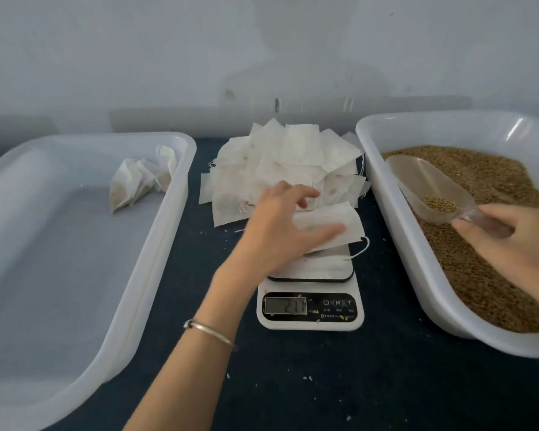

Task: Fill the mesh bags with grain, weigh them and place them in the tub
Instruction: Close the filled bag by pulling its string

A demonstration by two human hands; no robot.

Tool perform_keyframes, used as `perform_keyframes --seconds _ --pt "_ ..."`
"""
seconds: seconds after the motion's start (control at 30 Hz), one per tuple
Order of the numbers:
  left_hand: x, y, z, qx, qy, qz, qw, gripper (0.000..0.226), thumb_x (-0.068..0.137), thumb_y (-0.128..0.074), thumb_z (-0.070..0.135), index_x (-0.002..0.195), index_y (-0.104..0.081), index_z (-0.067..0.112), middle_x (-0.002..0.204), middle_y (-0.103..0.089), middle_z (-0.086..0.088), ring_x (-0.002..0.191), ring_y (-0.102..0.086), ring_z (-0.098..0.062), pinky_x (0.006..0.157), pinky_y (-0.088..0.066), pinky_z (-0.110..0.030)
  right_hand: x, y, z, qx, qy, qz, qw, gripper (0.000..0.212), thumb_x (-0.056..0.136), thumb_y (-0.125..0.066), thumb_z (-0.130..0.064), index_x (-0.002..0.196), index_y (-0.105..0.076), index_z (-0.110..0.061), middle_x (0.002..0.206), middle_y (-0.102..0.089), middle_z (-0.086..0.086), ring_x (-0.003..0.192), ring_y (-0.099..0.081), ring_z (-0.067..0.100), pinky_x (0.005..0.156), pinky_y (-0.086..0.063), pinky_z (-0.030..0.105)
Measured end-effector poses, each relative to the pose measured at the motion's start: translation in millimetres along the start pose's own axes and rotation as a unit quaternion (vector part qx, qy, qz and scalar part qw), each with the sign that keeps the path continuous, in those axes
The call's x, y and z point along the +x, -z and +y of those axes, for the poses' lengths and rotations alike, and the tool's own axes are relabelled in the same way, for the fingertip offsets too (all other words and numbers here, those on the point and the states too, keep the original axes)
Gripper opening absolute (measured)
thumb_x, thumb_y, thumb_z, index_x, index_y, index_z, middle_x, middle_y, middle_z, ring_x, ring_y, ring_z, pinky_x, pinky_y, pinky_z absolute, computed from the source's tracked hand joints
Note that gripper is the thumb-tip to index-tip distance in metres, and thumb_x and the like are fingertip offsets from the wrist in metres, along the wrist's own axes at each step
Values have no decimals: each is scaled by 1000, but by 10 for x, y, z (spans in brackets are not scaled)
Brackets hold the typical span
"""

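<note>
Main risk from here: the empty mesh bag (327, 227) is thin and limp, pinched only by thumb + fingers of the left hand (280, 225) above the scale (310, 293) at frame centre, w/ its drawstring dangling at the right edge. If the mouth isn't spread before the pour, grain will prob. spill onto the scale plate or the dark table (371, 384) & throw the reading off. Display digits too blurred to read. Second risk: the clear scoop (430, 191) carries just a small heap of grain (495, 194) near its handle end; tipping it on the way over the tub wall could scatter it. Pose: left forearm comes in from bottom centre, wrist w/ a bangle (209, 329), palm down, fingers clamped on the bag. Right hand (511, 241) at the right edge, fingers curled round the scoop handle, scoop lying low over the grain tub (395, 194). Spare bags (287, 169) piled behind the scale, upper centre. A few filled bags (140, 181) sit in the left tub (156, 244), upper-left part.
</note>
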State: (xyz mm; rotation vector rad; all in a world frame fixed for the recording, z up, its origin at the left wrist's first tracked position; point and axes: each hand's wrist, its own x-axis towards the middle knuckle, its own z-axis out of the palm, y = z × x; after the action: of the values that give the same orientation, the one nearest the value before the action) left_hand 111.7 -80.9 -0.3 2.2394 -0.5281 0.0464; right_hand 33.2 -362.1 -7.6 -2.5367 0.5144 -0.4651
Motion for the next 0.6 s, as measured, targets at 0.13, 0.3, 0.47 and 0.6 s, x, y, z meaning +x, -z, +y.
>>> perform_keyframes --seconds 0.13,0.3,0.47,0.6 --pt "190 -276 181 221 -47 -74 971 66 75 -70 55 130 -52 24 128 -46 5 119 -34 -18 95 -33 -34 -8 6 -29 -5 -8 1 1000 40 78 -61 -53 108 -69 -27 79 -58 -21 86 -57 14 83 -50 46" --pt "361 -287 90 245 -61 -30 967 16 91 -51 22 103 -59 15 110 -56 1 110 -42 -22 84 -33 -37 -20 16 -81 -7 -21 -1 1000 42 81 -63 -48 113 -68 -22 84 -61 -10 86 -57 17 83 -50 47" --pt "291 -178 28 -222 96 16 970 17 100 -38 18 111 -46 8 93 -59 -6 91 -57 -23 81 -44 -37 -24 9 -69 -12 -22 -16 1000 42 81 -62 -50 113 -68 -24 82 -59 -16 90 -60 18 86 -51 47" --pt "374 11 35 -619 236 26 749 32 101 -41 26 127 -50 10 103 -68 -13 98 -66 -27 77 -55 -54 -25 -5 -51 -12 -21 -20 1000 41 78 -61 -52 110 -68 -27 78 -57 -24 80 -59 12 73 -52 41"
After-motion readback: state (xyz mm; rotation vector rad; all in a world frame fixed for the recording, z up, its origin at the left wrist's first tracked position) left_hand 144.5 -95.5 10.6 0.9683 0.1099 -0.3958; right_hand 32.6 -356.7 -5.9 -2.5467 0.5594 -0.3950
